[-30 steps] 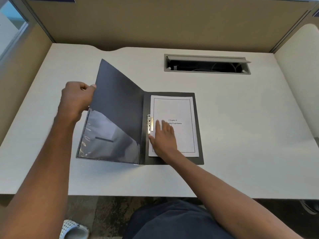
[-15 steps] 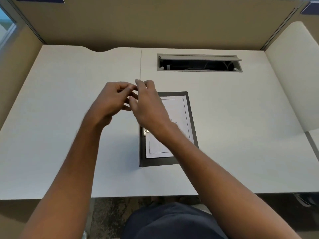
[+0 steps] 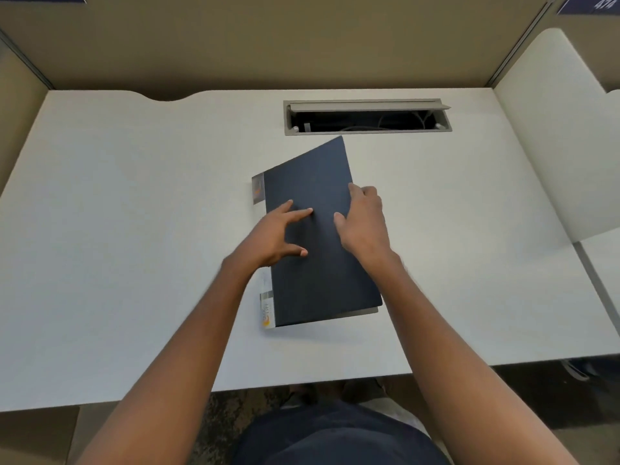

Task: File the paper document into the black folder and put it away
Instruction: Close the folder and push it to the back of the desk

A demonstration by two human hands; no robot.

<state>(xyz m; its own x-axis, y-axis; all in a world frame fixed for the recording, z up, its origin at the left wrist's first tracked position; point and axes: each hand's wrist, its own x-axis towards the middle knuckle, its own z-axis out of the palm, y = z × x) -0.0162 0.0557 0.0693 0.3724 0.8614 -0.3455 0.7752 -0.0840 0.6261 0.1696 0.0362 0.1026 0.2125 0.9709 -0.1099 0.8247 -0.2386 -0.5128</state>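
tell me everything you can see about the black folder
The black folder lies closed on the white desk, turned slightly askew, just in front of the cable slot. Its cover looks matte and thin, like plastic. A pale label strip runs along its left spine edge. The left hand rests flat on the cover; the right hand grips its right edge. No paper shows.
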